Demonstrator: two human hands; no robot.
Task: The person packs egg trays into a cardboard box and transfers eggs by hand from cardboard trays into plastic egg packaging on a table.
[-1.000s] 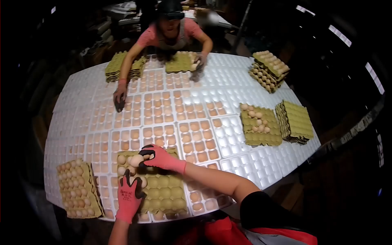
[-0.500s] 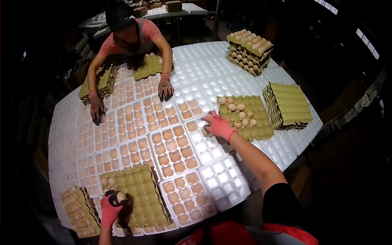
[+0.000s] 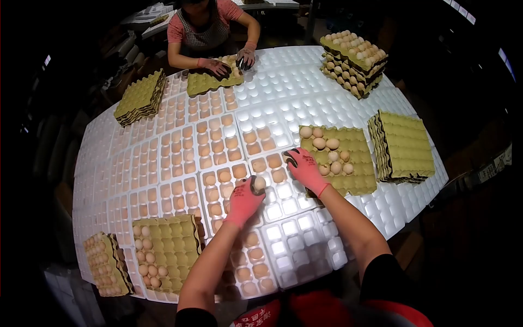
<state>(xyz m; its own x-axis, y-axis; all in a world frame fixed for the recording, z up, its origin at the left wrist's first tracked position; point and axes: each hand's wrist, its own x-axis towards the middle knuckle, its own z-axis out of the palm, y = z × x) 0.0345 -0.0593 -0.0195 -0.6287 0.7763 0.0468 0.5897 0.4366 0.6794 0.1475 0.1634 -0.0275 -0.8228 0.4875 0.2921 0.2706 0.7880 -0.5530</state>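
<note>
My left hand [image 3: 248,199], in a pink glove with dark fingertips, is closed around an egg [image 3: 259,183] above the clear plastic tray [image 3: 289,207] in the table's middle. My right hand [image 3: 306,168], gloved alike, reaches the upper right of that tray with its fingers curled down over a compartment. Whatever is under those fingers is hidden. Beside them, eggs [image 3: 279,175] sit in compartments of the tray. Right of my right hand lies a yellow-green pulp egg tray [image 3: 357,155] with several eggs. Another pulp tray [image 3: 177,240], partly filled, lies at lower left.
Stacked pulp trays [image 3: 403,147] stand at right, loaded egg trays [image 3: 354,60] at far right, and more stacks [image 3: 141,98] at far left. Plastic trays [image 3: 218,144] cover the table. A co-worker [image 3: 204,32] handles a pulp tray [image 3: 204,84] across it.
My left hand has moved from the lower-left pulp tray to the middle, carrying an egg. My right hand has shifted slightly, uncovering an egg in a compartment. The co-worker's hands have moved to their pulp tray.
</note>
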